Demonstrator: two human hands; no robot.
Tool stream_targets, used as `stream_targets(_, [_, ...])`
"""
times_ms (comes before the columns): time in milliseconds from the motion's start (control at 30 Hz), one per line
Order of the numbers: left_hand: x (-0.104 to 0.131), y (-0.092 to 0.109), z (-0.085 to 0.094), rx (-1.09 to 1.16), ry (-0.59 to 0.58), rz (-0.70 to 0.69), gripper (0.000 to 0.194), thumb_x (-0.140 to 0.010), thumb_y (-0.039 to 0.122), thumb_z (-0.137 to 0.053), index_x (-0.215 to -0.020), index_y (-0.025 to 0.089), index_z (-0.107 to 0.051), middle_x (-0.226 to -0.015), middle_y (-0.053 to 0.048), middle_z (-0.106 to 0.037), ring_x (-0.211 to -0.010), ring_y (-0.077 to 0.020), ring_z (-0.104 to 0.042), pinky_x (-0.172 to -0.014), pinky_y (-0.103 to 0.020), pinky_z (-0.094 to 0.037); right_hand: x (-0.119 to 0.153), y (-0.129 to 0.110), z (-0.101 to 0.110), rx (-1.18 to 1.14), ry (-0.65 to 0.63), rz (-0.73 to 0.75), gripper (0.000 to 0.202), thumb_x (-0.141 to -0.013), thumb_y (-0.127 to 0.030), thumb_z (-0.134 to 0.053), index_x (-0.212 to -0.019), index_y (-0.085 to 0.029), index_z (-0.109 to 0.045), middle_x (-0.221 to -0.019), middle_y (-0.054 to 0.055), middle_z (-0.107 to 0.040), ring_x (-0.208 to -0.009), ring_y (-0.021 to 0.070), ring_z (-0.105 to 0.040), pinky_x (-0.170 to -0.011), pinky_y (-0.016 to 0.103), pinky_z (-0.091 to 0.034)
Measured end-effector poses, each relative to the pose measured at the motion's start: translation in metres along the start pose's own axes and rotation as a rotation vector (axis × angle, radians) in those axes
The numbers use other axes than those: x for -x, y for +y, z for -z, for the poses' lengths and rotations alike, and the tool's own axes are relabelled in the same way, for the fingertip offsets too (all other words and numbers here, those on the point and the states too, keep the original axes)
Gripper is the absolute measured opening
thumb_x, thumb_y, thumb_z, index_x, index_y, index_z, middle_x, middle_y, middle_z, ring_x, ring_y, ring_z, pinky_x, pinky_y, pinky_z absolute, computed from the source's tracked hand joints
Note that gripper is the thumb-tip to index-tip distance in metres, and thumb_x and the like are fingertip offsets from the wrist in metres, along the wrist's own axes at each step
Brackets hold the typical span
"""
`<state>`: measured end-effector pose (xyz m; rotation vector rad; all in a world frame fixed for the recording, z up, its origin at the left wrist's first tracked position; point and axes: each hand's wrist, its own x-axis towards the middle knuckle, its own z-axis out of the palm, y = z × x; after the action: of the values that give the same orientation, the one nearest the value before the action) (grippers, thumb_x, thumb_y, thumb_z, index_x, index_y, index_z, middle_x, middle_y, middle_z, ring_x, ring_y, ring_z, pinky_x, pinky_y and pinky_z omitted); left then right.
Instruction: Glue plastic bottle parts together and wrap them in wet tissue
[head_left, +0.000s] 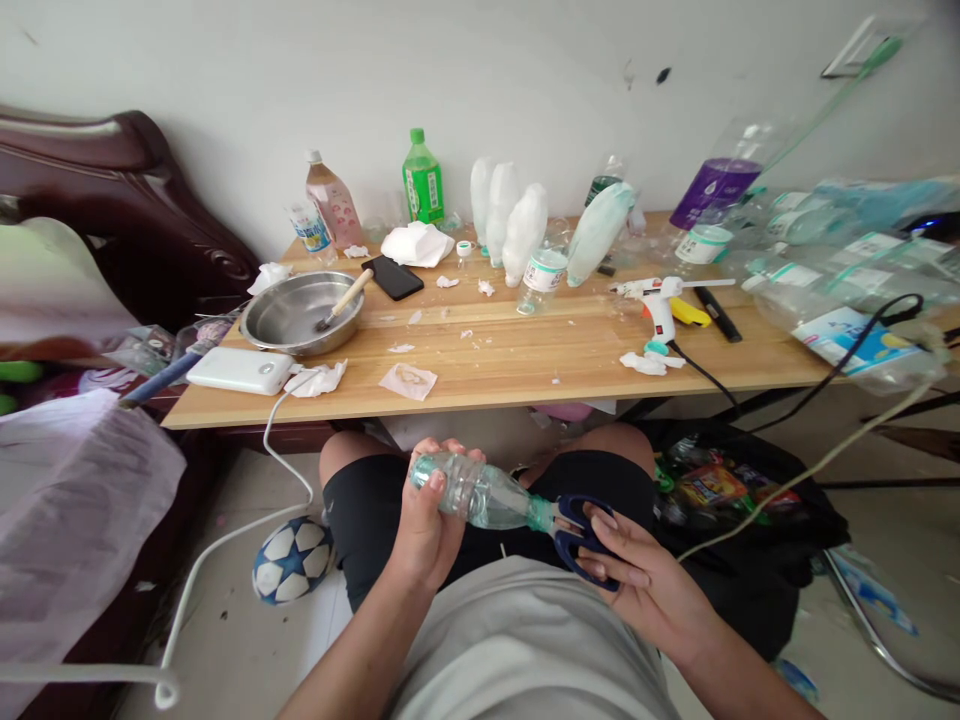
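Clear plastic bottle (491, 497) lies nearly sideways in the air over the person's lap, in front of the tabletop (510, 375), its pale green neck pointing right and tipped slightly down. The left hand (427, 525) is wrapped around the wide end, thumb and fingers closed on it. The right hand (637, 565) grips scissors (577, 535) by their dark blue handles, with the metal blades meeting the bottle at its neck; how far they reach inside cannot be told.

On the tabletop's left side, a stainless steel bowl (296, 342) holds a brush (349, 298), its wooden handle leaning over the rim. Just in front of the bowl is a white rectangular device (238, 370), and behind the brush lies a black smartphone (394, 278). A green-capped bottle (424, 185) stands near the wall. White-coated bottle shapes (525, 235) stand near the middle, with a pale green one (600, 235) tilted beside them. Farther right sits a white glue gun (660, 308); more clear bottles (806, 225) crowd the right end. A football (292, 560) rests on the floor.
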<state>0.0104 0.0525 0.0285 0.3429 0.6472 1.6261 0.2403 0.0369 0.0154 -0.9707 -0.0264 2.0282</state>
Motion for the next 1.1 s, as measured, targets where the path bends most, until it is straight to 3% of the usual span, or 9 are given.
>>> stream_targets(700, [-0.0014, -0.0036, 0.0, -0.01, -0.064, -0.032, 0.043, -0.07, 0.041, -0.086, -0.1, 0.029, -0.058, -0.103, 0.001, -0.057, -0.099, -0.0196, -0.064, -0.096, -0.037, -0.052, 0.0019, -0.0017, 0.0005, 0.053, -0.008, -0.043, 0.028, -0.064, -0.019, -0.095, -0.076, -0.014, -0.071, -0.044, -0.015, -0.019, -0.047, 0.0012, -0.017, -0.054, 0.017, -0.044])
stream_targets(1100, [-0.0027, -0.0069, 0.0025, 0.032, -0.04, -0.013, 0.044, -0.069, 0.04, -0.087, -0.1, 0.029, -0.058, -0.102, 0.002, -0.057, -0.097, -0.0177, -0.063, -0.099, -0.036, -0.05, 0.0018, 0.0006, -0.0005, 0.013, 0.0, -0.03, 0.027, -0.063, -0.015, -0.095, -0.079, -0.012, -0.073, -0.042, -0.014, -0.029, -0.046, 0.0, -0.017, -0.052, 0.018, -0.045])
